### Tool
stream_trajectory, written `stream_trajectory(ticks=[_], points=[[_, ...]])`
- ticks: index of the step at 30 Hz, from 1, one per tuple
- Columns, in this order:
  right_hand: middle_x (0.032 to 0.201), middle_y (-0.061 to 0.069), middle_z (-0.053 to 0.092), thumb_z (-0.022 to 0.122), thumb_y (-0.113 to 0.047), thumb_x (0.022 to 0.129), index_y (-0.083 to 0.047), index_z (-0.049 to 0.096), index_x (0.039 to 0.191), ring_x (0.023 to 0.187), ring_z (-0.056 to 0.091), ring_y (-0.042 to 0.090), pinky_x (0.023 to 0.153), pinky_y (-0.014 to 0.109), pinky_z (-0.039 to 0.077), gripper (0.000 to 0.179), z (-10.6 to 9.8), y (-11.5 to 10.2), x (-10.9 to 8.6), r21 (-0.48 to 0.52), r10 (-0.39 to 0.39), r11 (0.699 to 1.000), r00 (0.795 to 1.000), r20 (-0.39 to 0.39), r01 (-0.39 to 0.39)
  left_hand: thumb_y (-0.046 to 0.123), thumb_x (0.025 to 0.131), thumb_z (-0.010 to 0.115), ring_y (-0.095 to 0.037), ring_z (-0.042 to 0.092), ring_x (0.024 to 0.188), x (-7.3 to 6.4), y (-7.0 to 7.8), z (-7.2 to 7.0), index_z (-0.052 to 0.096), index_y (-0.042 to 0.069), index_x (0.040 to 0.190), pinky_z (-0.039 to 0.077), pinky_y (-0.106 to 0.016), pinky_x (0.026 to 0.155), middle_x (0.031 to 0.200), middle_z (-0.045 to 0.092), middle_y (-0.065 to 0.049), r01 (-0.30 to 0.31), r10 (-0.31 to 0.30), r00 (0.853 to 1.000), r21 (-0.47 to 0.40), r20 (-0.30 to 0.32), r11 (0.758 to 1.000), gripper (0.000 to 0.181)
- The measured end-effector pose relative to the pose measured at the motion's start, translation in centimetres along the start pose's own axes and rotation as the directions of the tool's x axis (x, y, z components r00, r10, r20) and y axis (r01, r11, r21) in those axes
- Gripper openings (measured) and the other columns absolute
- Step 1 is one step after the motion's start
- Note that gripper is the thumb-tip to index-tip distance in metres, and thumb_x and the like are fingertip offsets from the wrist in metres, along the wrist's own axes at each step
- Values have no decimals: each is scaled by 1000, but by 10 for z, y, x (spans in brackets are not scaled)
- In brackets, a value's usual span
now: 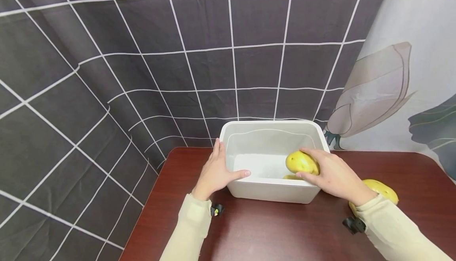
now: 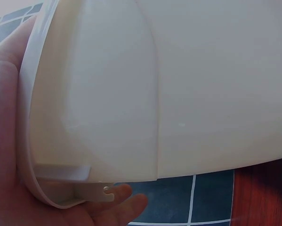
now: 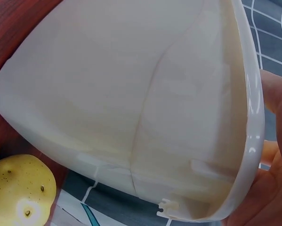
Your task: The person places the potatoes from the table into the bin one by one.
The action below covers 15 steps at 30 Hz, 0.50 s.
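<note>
A white plastic bin (image 1: 274,191) stands on the table. My left hand (image 1: 213,172) holds its left front corner, thumb over the front rim and fingers along the left side. In the left wrist view, fingertips (image 2: 126,207) show past the rim. My right hand (image 1: 335,172) grips a yellow potato (image 1: 299,162) inside the bin's right end, fingers on its far side and thumb on its near side. In the right wrist view, the bin's wall hides this potato. Below it, a yellow sliver (image 1: 291,177) shows inside the bin, mostly hidden by the front rim.
On the table's right side lies yellow produce (image 1: 382,189), partly behind my right wrist; the right wrist view shows it as a potato (image 3: 23,190) with dark eyes. The reddish-brown table (image 1: 249,233) meets a dark gridded curtain (image 1: 206,71) behind the bin.
</note>
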State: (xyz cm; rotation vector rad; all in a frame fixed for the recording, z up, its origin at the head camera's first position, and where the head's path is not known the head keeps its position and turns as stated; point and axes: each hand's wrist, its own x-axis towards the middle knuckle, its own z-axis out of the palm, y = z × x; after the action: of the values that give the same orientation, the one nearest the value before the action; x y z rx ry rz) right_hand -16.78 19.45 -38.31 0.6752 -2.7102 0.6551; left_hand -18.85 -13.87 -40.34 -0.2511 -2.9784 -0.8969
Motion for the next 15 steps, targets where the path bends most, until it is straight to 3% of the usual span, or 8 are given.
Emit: stream_trajectory(ticks=[8,15], points=[[109,7,70,83,-37,81,-5,62,131,81,59,19,70,39,46,63,1,1,1,3,-17,1000,1000,-7,17,75,70,74,-33,16,152,0,0,-1,12,1,160,29,-55,115,169,-3,-7,-1,1,1000,-9,-1,1000,132],[122,18,68,82,-28,84,0,63,130,109,65,37,89,54,50,57,0,4,0,17,-37,999,999,-28,38,76,69,74,-32,15,152,0,-1,0,11,2,160,30,-56,114,169,-4,-6,3,-3,1000,-20,0,1000,133]])
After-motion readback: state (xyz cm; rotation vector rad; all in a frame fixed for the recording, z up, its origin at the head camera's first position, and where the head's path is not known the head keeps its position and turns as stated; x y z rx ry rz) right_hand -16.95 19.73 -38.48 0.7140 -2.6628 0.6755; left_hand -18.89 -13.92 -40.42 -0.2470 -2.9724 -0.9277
